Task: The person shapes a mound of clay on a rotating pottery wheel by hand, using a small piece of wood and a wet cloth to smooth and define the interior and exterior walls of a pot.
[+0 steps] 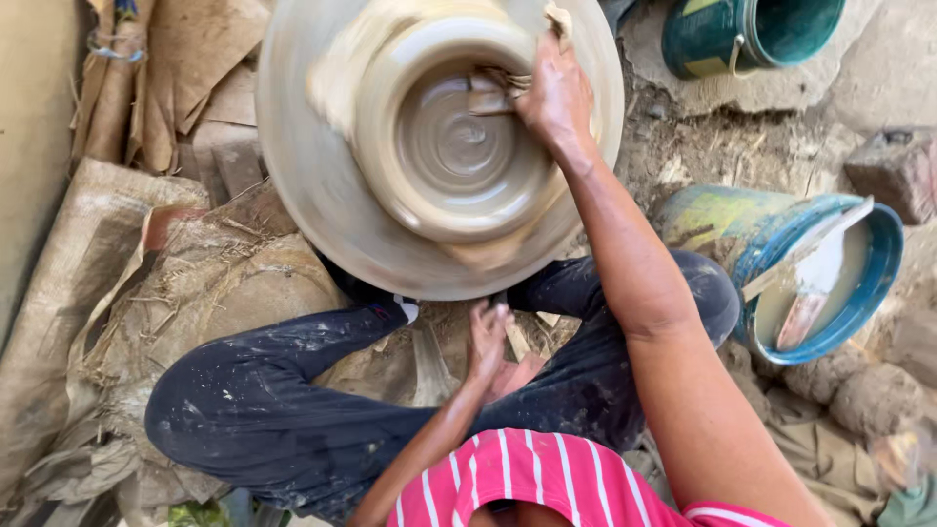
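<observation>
A wet grey clay pot (459, 137) sits on a round potter's wheel (303, 166), both blurred by spinning. My right hand (554, 93) reaches over the pot's right rim, its fingers shut on a small flat tool pressed against the inner wall. My left hand (487, 337) hangs below the wheel's near edge, between my knees, fingers loosely together and holding nothing that I can see. My legs in dark, clay-spattered trousers (293, 390) are folded under the wheel.
A blue bucket (859, 293) of pale slip with flat sticks in it stands at my right. A green bucket (742, 34) sits at the top right. Sacking and straw (185, 283) lie at the left, clay lumps (874, 395) at the lower right.
</observation>
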